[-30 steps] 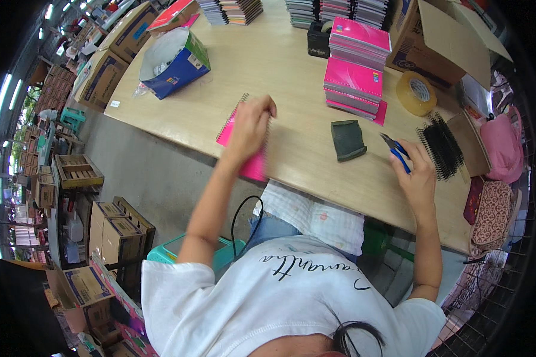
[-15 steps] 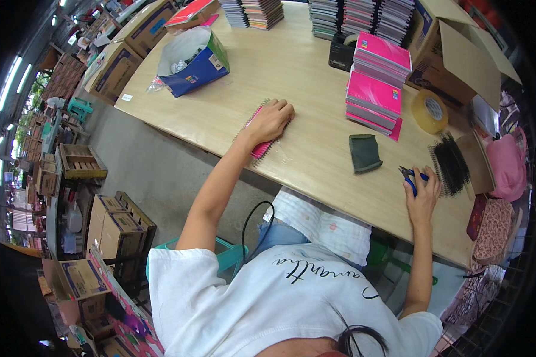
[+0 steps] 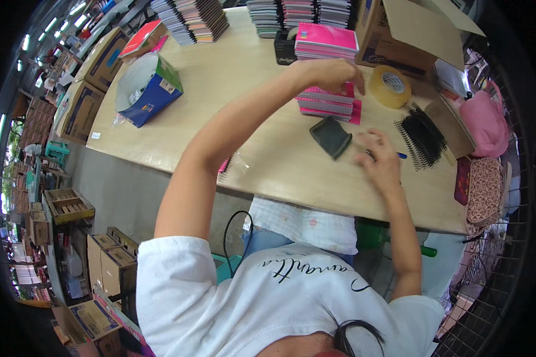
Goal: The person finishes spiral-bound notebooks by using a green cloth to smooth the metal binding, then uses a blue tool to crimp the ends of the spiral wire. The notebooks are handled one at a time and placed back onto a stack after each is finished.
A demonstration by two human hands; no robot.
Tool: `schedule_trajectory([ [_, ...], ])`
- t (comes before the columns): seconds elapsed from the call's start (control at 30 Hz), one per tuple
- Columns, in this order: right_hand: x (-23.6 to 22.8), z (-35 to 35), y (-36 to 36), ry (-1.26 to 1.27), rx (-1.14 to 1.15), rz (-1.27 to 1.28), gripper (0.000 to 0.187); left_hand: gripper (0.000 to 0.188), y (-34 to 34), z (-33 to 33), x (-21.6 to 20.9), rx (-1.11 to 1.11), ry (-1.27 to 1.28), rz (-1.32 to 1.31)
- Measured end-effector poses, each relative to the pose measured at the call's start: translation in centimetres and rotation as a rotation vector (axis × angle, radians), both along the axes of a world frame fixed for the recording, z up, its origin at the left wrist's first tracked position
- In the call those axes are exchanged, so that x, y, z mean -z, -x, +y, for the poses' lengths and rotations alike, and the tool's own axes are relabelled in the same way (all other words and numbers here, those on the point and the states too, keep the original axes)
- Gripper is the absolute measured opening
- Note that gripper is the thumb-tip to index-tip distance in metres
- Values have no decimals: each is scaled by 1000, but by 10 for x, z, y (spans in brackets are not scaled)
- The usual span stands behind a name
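Note:
My left hand (image 3: 340, 77) reaches across the table onto the nearer stack of pink spiral notebooks (image 3: 324, 107). Its fingers bend down at the stack's right side; whether they grip a notebook is hidden. A farther pink stack (image 3: 326, 40) stands just behind. My right hand (image 3: 380, 163) is blurred, its fingers spread over the table. Blue-handled pliers (image 3: 402, 156) lie under it, mostly covered. Left of that hand rests a dark green pad (image 3: 330, 138). A single pink spiral notebook (image 3: 224, 165) lies at the near table edge, largely behind my left forearm.
Clear tape (image 3: 390, 87) and a bundle of black wire spirals (image 3: 421, 137) lie at right, before an open carton (image 3: 393, 41). A blue-green box (image 3: 150, 95) stands at left. More notebook stacks (image 3: 190, 18) line the back. A pink pouch (image 3: 485, 116) sits far right.
My left hand has left the single notebook and moved right and away to the pink stack. My right hand has let go of the pliers and shifted left. The view has turned somewhat.

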State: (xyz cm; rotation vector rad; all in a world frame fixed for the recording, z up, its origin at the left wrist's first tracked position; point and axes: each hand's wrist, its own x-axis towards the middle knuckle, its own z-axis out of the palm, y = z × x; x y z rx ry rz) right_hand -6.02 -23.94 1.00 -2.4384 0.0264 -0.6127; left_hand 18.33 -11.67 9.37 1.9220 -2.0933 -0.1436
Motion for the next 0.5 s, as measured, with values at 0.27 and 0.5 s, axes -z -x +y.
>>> schedule_trajectory([
  [0.27,44,-116,0,403,596,278,24,29,-19,-67,-6,88,-501,23],
  [0.5,38,-120,-1,413,580,154,18,22,12,-27,-51,-76,-78,42],
])
